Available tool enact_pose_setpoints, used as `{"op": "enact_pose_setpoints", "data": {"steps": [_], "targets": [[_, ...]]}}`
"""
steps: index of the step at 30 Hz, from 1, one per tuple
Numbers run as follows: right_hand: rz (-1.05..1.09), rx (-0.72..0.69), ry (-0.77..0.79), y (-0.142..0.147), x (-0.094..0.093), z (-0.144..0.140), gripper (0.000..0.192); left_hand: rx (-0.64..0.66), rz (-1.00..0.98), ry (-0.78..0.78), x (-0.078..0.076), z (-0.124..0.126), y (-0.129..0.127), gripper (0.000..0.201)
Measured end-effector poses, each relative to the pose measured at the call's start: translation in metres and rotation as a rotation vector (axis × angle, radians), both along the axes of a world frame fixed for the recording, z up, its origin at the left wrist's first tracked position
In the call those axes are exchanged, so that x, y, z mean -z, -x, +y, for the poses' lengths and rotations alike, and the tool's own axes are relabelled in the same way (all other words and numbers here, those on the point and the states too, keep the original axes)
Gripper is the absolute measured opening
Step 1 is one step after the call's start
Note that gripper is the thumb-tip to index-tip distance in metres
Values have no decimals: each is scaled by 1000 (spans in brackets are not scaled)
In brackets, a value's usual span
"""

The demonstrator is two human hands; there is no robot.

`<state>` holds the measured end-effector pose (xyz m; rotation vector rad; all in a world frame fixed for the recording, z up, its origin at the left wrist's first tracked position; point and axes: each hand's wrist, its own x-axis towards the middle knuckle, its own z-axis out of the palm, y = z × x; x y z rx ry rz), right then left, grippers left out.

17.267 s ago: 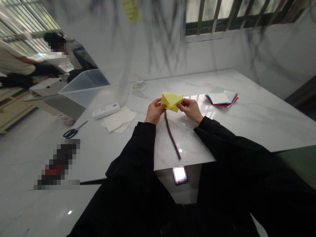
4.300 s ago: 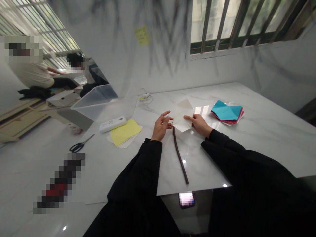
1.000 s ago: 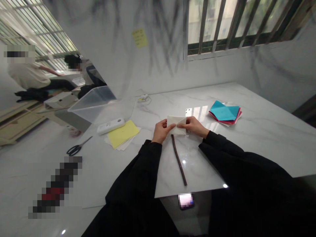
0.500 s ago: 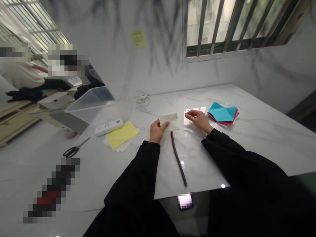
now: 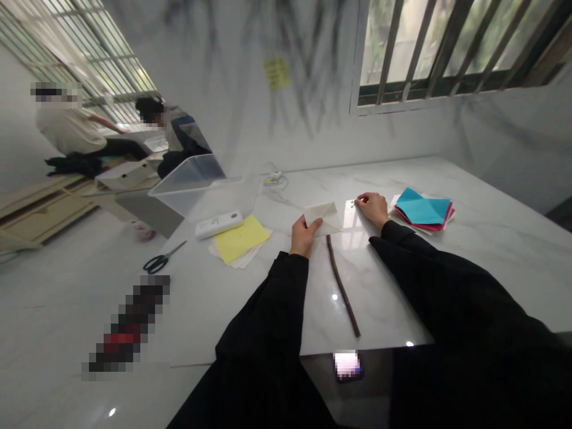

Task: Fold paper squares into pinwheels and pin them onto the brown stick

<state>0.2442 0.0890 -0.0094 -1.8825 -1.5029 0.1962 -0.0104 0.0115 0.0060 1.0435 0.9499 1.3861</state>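
Note:
My left hand (image 5: 304, 233) pinches the near left corner of a folded cream paper (image 5: 324, 217) that rests on the white marble table (image 5: 491, 244). Farther right, my right hand (image 5: 373, 208) lies on the table with its fingertips at some tiny metal bits (image 5: 353, 203); whether it grips them is unclear. A thin dark brown stick (image 5: 342, 286) lies on the table between my arms, running toward the near edge.
A stack of coloured paper (image 5: 423, 210) with a teal sheet on top lies right of my right hand. To the left are a yellow sheet (image 5: 240, 238) on white sheets, a white remote-like device (image 5: 218, 224), scissors (image 5: 162, 258) and a clear plastic bin (image 5: 187, 182). Two people sit far left.
My right hand has let go of the folded cream paper and moved right to the small metal bits. My left hand keeps hold of the paper. The view has shifted left.

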Motion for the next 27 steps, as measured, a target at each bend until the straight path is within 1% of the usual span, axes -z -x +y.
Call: {"op": "enact_pose_setpoints", "data": {"steps": [3, 7, 9, 11, 14, 17, 20, 23, 25, 27], "targets": [[5, -8, -7, -1, -2, -2, 23, 8, 13, 4, 0, -2, 0, 52], [82, -134, -101, -9, -2, -27, 21, 5, 38, 0, -1, -4, 0, 49], [162, -223, -114, -14, -1, -45, 21, 10, 63, -14, -2, -7, -1, 47], [278, -309, -89, -17, 0, -61, 24, 18, 90, -23, -3, -9, -2, 45], [490, -386, -67, -18, -4, -75, 30, 25, 107, -22, -5, -12, -3, 43], [588, -427, -45, -15, -8, -78, 34, 27, 109, -11, -7, -13, -3, 44], [571, -448, 3, -14, -10, -76, 37, 33, 115, -8, -8, -14, -3, 44], [542, -456, 35, -15, -8, -75, 39, 47, 126, 0, -8, -16, -4, 45], [558, -454, 44, -15, -6, -74, 41, 59, 130, 11, -9, -17, -4, 45], [618, -445, 31, -13, -7, -75, 43, 63, 129, 17, -9, -19, -5, 45]]}}
